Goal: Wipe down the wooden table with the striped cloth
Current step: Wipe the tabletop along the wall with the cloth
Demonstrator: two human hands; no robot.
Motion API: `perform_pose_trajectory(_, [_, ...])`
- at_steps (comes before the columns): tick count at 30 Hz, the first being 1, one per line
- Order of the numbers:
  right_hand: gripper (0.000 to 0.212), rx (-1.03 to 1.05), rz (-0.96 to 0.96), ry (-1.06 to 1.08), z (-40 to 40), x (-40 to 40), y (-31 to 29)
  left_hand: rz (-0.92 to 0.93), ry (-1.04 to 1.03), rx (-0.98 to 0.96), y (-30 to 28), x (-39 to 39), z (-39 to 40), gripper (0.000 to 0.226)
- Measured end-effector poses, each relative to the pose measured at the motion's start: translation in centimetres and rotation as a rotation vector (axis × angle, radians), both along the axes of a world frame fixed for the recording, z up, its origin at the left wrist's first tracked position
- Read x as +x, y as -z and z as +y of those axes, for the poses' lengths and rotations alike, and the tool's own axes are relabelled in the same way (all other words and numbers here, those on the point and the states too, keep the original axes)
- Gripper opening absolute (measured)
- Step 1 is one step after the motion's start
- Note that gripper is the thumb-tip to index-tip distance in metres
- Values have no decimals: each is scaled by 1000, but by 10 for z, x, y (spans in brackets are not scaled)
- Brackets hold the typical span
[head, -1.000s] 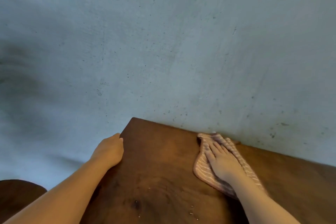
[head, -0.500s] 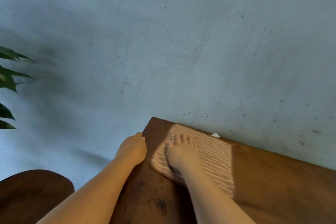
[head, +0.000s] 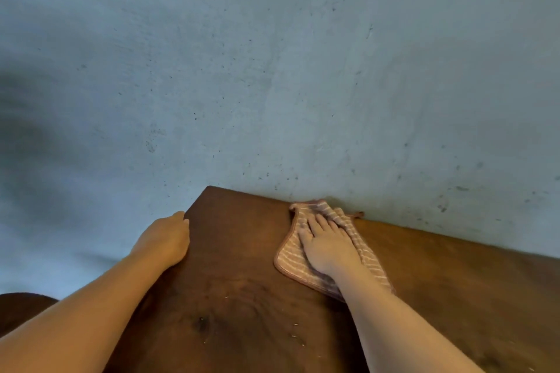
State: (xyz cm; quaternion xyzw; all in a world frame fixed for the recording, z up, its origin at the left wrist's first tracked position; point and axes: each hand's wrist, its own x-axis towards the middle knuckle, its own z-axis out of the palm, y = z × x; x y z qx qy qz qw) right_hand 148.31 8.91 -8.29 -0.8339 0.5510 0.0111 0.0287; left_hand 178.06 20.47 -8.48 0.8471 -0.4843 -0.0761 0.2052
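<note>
The dark wooden table (head: 242, 251) fills the lower part of the head view, its far edge against a wall. A pink cloth with white stripes (head: 289, 257) lies bunched near that far edge. My right hand (head: 325, 241) presses flat on the cloth, fingers spread toward the wall. My left hand (head: 165, 239) curls over the table's left edge near the far corner, gripping it. Part of the cloth is hidden under my right hand and wrist.
A grey-blue plaster wall (head: 272, 70) rises straight behind the table. A rounded dark wooden piece (head: 21, 309) shows at the lower left, below the table's level. Small light crumbs (head: 295, 334) lie on the near tabletop.
My right hand has slid the cloth to the right, away from the far left corner, and the cloth has bunched up against the wall. My left hand stays on the table's left edge.
</note>
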Motion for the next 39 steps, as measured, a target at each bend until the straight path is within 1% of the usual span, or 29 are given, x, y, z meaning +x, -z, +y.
perform_pose_trajectory(3, [64, -33, 55, 70, -17, -64, -2, -9, -3, 11, -1, 0, 0, 38])
perform_pose_trajectory(4, [63, -44, 63, 92, -21, -84, -4, -8, 1, 11, -2, 0, 1, 38])
perform_pose_trajectory(5, [67, -44, 83, 122, -26, -105, -6, -7, -2, 11, -4, -1, 2, 39])
perform_pose_trajectory(6, [81, -36, 99, 150, -31, -126, -6, -6, -7, 16, -6, -3, 4, 40])
perform_pose_trajectory(8, [123, -21, 136, 195, -47, -164, -4, -10, -22, 28, -10, -5, 11, 40])
perform_pose_trajectory(9, [124, -11, 125, 233, -53, -178, -3, -9, -18, 27, -12, -7, 14, 39])
perform_pose_trajectory(10, [106, -4, 98, 268, -57, -190, -3, -7, -12, 16, -13, -9, 16, 38])
perform_pose_trajectory(11, [82, 2, 55, 282, -56, -193, -2, -9, -22, 15, -15, -10, 27, 37])
perform_pose_trajectory(12, [67, -5, 27, 281, -57, -196, -3, -5, -26, 10, -17, -13, 34, 36])
perform_pose_trajectory(13, [61, 0, 16, 277, -53, -195, -4, -7, -38, 7, -18, -15, 42, 36])
perform_pose_trajectory(16, [65, 12, 62, 228, -38, -194, -4, -30, -88, 5, -18, -23, 69, 39])
perform_pose_trajectory(18, [60, 9, 99, 198, -21, -198, -8, -44, -92, -2, -19, -26, 85, 37])
perform_pose_trajectory(20, [58, 5, 112, 170, -2, -202, -11, -46, -90, 3, -18, -30, 99, 37])
perform_pose_trajectory(23, [60, 18, 87, 134, 34, -207, -17, -57, -100, 5, -14, -39, 114, 41])
perform_pose_trajectory(24, [67, 20, 99, 111, 48, -208, -20, -52, -106, 8, -13, -42, 117, 42])
perform_pose_trajectory(25, [88, 20, 89, 87, 61, -210, -22, -43, -112, 9, -12, -45, 120, 43])
perform_pose_trajectory(26, [118, 38, 113, 73, 70, -213, -23, -35, -113, 7, -12, -47, 122, 43])
perform_pose_trajectory(27, [141, 55, 129, 78, 80, -215, -23, -26, -114, 3, -13, -48, 124, 43])
perform_pose_trajectory(28, [151, 63, 130, 99, 87, -219, -19, -15, -114, -1, -15, -50, 125, 44])
perform_pose_trajectory(29, [153, 74, 104, 121, 95, -221, -16, -5, -109, -3, -18, -52, 126, 44])
perform_pose_trajectory(31, [143, 70, 62, 139, 123, -220, -21, 6, -88, 10, -21, -57, 128, 44])
perform_pose_trajectory(32, [130, 62, 31, 162, 138, -218, -24, 11, -78, 15, -23, -59, 130, 44])
perform_pose_trajectory(34, [94, 75, 15, 177, 167, -215, -29, 22, -58, 20, -24, -61, 135, 46])
perform_pose_trajectory(35, [89, 113, 4, 179, 179, -216, -33, 30, -52, 26, -25, -60, 138, 47])
perform_pose_trajectory(37, [93, 181, -30, 195, 194, -225, -39, 41, -49, 48, -25, -55, 146, 49])
perform_pose_trajectory(39, [82, 175, -4, 236, 205, -236, -42, 51, -60, 61, -23, -50, 157, 47])
